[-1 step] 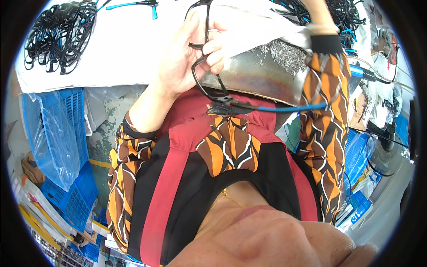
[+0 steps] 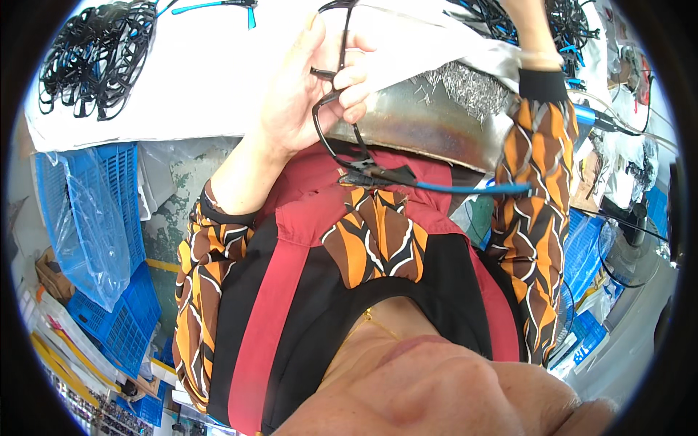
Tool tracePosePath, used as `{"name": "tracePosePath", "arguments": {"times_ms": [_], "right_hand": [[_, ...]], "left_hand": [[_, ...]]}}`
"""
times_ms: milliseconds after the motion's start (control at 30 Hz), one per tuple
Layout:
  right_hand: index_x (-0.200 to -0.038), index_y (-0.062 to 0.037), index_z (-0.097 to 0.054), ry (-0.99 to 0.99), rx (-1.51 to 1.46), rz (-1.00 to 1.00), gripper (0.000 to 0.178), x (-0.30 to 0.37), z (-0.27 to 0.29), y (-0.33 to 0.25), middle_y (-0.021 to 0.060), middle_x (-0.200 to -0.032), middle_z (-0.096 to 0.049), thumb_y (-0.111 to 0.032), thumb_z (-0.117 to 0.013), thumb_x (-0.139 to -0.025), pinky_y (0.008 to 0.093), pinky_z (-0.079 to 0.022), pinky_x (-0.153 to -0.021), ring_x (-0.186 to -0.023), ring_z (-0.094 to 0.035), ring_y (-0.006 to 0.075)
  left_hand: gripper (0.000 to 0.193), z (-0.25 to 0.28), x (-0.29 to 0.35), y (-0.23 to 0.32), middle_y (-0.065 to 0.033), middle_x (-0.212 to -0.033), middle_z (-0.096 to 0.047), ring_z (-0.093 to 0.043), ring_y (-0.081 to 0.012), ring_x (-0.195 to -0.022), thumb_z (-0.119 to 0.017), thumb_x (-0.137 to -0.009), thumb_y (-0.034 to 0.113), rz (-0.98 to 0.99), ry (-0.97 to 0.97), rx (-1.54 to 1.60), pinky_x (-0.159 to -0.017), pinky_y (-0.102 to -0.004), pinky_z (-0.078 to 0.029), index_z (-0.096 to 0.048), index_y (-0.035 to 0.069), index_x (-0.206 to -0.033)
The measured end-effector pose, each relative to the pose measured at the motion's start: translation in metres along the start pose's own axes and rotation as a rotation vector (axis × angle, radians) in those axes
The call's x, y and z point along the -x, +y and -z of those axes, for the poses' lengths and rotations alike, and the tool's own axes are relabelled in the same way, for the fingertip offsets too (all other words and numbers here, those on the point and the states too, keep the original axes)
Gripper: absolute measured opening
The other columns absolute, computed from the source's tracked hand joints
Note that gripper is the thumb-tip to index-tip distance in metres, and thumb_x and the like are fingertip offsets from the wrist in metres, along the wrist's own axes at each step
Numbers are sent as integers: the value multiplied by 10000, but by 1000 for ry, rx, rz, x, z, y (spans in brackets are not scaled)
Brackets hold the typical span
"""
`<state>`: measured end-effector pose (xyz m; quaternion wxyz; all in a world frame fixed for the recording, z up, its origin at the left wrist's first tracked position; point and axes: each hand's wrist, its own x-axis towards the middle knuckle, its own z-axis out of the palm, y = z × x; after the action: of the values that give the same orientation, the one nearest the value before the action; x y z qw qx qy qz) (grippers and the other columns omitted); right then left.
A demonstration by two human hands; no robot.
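A white table (image 2: pixel 203 87) stretched before the person, with a metal tray (image 2: pixel 429 123) at its near side and dark frames in a left heap (image 2: pixel 94 62) and a right heap (image 2: pixel 502 25). One pair of glasses (image 2: pixel 374 171), gripped in the curled fingers of the left hand (image 2: pixel 309 94), hung past the table's near edge, its blue arm (image 2: pixel 472 188) pointing right. The right hand (image 2: pixel 522 11), cut off above near the right heap, could not be read as spread or closed, and tiny pins (image 2: pixel 472 91) lay piled on the tray
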<state>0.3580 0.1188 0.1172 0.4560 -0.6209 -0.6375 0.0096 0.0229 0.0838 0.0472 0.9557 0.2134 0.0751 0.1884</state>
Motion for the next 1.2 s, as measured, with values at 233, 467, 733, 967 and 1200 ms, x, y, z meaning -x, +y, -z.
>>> {"name": "tracePosePath", "arguments": {"times_ms": [233, 467, 733, 967, 1200], "right_hand": [[-999, 79, -690, 7, -510, -204, 76, 183, 14, -111, 126, -855, -702, 15, -659, -972, 270, -534, -591, -655, -655, 169], [-1116, 13, -666, -101, -490, -815, 240, 235, -48, -101, 35, -788, -697, -104, -769, -935, 209, -547, -620, -659, -659, 71], [-973, -50, -605, -37, -559, -772, 145, 231, -58, -71, 39, -812, -681, -33, -741, -928, 200, -486, -553, -672, -670, 94], [-942, -38, -634, -83, -398, -672, 142, 242, -55, -83, 80, -772, -688, -135, -738, -937, 259, -501, -573, -666, -682, 147], [-912, -27, -664, -367, -116, -664, 224, 217, -43, -91, 120, -733, -694, -236, -735, -946, 319, -516, -593, -659, -694, 200]], "left_hand": [[759, 3, 18, -31, -4, -726, -429, -463, -99, -541, -354, -1046, 678, 457, -40, 172, -410, -261, -453, -551, -45, -1171], [730, 34, 33, -80, -56, -827, -572, -496, -74, -569, -459, -1030, 655, 711, 233, 309, -456, -212, -444, -570, -48, -1194], [710, 36, 35, -90, -77, -938, -568, -471, -57, -572, -485, -1046, 598, 610, 222, 322, -447, -199, -399, -552, -85, -1229], [712, 37, 32, -97, -61, -914, -528, -459, -62, -567, -482, -1047, 595, 587, 162, 498, -394, -200, -373, -525, -90, -1236], [724, 34, 35, -107, -29, -828, -470, -404, -65, -502, -376, -1077, 602, 505, 149, 340, -370, -201, -327, -529, -90, -1227]]}}
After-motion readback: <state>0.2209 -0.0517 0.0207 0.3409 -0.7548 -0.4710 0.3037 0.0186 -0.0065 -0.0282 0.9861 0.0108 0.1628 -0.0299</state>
